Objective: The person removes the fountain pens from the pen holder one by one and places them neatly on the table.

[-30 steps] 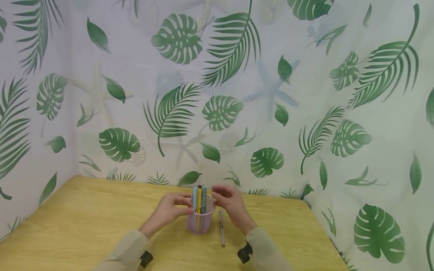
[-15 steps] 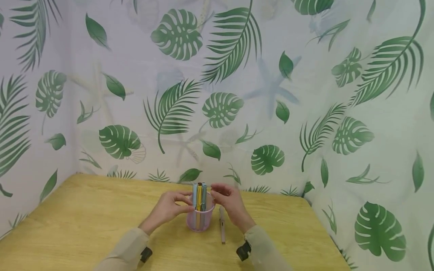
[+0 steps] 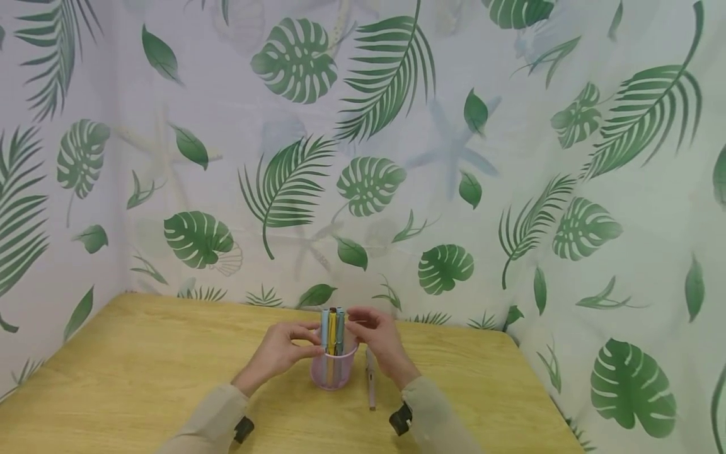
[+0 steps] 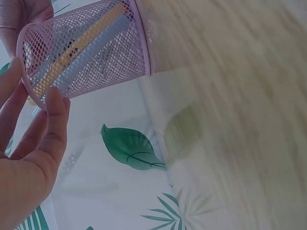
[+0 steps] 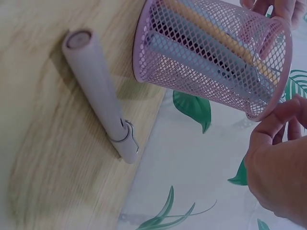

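Observation:
A pink mesh pen holder (image 3: 331, 373) stands upright on the table, with several pens in it. Light blue, yellow (image 3: 332, 331) and grey-blue pen tops rise above its rim. My left hand (image 3: 280, 350) grips the rim from the left, thumb in front and fingers behind; its thumb (image 4: 56, 108) presses near the rim in the left wrist view. Across from it, my right hand (image 3: 381, 340) has bent fingers (image 5: 276, 117) right at the rim beside the pen tops; I cannot tell whether they pinch anything. A pale pink pen (image 3: 371, 381) lies just right of the holder.
The wood-grain table (image 3: 170, 366) runs back to a leaf-printed wall covering (image 3: 391, 126). In the right wrist view, the loose capped pen (image 5: 98, 86) lies close beside the holder's base, its metal clip showing.
My right hand has shifted slightly left, closer to the pen tops. My left hand, the holder and the loose pen stay where they were; the head view wobbles slightly.

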A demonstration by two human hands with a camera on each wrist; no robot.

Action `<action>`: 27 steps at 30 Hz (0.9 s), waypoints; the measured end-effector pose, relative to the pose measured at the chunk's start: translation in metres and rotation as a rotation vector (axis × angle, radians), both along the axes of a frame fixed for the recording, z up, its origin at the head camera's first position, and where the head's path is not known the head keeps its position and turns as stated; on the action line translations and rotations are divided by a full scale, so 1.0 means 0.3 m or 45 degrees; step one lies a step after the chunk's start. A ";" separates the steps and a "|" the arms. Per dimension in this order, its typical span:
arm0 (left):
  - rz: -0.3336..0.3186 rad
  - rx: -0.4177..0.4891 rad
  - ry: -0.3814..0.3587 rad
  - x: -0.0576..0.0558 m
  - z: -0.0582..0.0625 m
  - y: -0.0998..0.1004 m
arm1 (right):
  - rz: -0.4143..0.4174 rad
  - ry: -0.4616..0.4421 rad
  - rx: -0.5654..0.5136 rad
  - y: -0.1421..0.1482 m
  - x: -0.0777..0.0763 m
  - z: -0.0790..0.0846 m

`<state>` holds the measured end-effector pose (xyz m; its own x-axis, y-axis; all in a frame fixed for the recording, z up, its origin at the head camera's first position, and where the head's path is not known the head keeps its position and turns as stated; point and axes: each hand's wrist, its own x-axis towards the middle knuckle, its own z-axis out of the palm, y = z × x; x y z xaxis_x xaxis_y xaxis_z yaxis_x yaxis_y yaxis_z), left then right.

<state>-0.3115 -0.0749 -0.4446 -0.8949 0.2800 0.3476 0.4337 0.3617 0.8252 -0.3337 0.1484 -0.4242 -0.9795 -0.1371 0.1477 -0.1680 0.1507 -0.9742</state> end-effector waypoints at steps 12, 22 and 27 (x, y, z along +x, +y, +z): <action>0.007 -0.031 0.027 -0.003 -0.003 -0.001 | 0.006 0.100 0.043 -0.031 -0.003 -0.003; 0.019 -0.039 0.019 -0.010 0.001 -0.003 | -0.040 0.060 0.129 -0.048 -0.002 0.014; 0.026 -0.037 0.004 -0.013 0.005 -0.001 | -0.023 0.056 0.169 -0.045 -0.013 0.017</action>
